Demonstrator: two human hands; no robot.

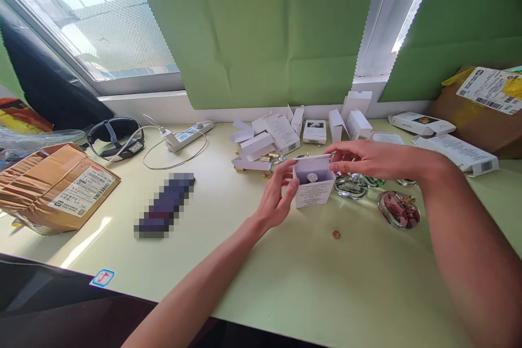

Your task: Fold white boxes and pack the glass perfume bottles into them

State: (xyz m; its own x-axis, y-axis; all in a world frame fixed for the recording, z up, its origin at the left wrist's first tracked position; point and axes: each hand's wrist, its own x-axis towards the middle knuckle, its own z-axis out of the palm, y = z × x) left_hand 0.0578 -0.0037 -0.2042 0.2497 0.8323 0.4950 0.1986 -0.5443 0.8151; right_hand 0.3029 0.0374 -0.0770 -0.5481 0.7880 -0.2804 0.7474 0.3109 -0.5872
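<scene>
An open white carton (314,197) with printed text stands upright on the table in front of me. Inside it shows the clear round top of something like a glass bottle (312,177); the rest is hidden by the walls. My left hand (279,198) grips the carton's left side, thumb at the front corner. At the upper right edge my right hand (367,159) has its thumb and fingers on the carton's rim by the back flap. Just right of it lie a clear glass bottle (351,187) and a round glass piece with dark pink inside (398,210).
A small copper-coloured disc (336,235) lies nearer me. Behind are several white cartons (283,133) and gold caps (267,158). Leftward are a pixelated dark object (167,206), a power strip (190,136), a headset (114,138) and a brown parcel (77,190). A cardboard box (473,119) stands right.
</scene>
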